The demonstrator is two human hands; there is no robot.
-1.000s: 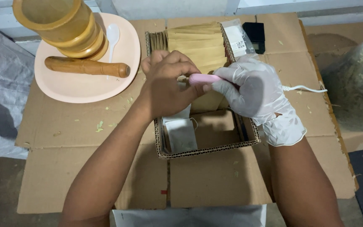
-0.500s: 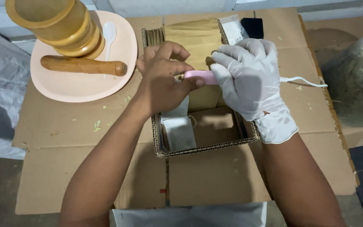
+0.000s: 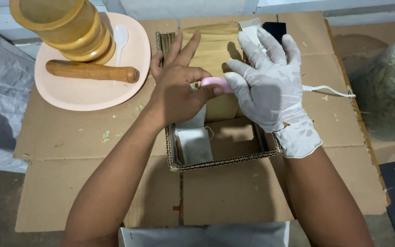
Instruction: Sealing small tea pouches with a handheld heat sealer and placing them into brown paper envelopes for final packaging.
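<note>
1. The flattened cardboard sheet (image 3: pixel 234 192) covers your whole work surface; the other things sit on it.
2. The shallow cardboard tray (image 3: pixel 225 160) sits in the middle. A stack of tan paper pouches (image 3: pixel 211 43) fills its far half, which I judge to be stock waiting its turn. The near half holds only one pale filter bag (image 3: pixel 196 145) at the near left, so by the look of it most of the work is left.
3. The pink plate (image 3: pixel 88 91) lies far left, bearing a wooden mortar (image 3: pixel 65 27), a wooden pestle (image 3: pixel 92 72) lying flat, and a white plastic spoon (image 3: pixel 120 34). None of these is in your hands.
4. Your left hand (image 3: pixel 179 91), bare, pinches the left end of the pink sealer tool (image 3: pixel 216 83) with thumb and bent fingers, while two fingers stretch out toward the pouches.
5. Your right hand (image 3: pixel 270 91), in a white glove, grips the tool's right end, its fingers spread over the pouches.
6. The tool sits above the middle of the tray, its white cord (image 3: pixel 330 90) trailing right. Whether it is clamped on a pouch edge I cannot tell.
</note>
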